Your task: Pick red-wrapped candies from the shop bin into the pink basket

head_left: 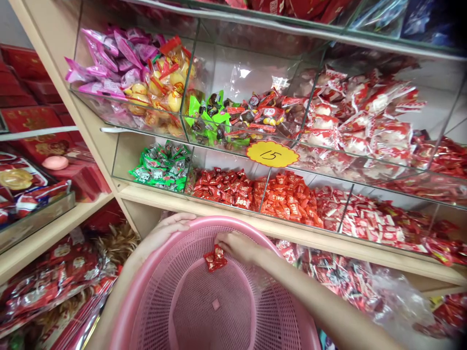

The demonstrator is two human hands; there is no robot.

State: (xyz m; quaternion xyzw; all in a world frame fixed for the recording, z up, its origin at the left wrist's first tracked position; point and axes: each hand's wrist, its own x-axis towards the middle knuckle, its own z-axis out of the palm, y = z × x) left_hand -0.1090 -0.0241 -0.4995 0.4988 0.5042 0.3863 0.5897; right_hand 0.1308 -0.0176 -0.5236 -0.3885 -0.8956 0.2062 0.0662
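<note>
Viewing remotely, I record a yellow label [273,154] marked 15, purple packets [113,61] lying against yellow packets [160,87] in the upper-left compartment [120,115], green packets [164,166] in the compartment beneath [126,151], and crumpled clear plastic [399,294] at lower right.

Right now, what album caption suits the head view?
Left hand on pink basket, right hand at red sweets inside.

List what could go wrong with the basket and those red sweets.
The right hand might lose its pinch on the red sweets, though they would probably drop into the basket around them.

The basket might tilt: the left hand is at its far edge, and whatever supports it underneath is hidden.
</note>
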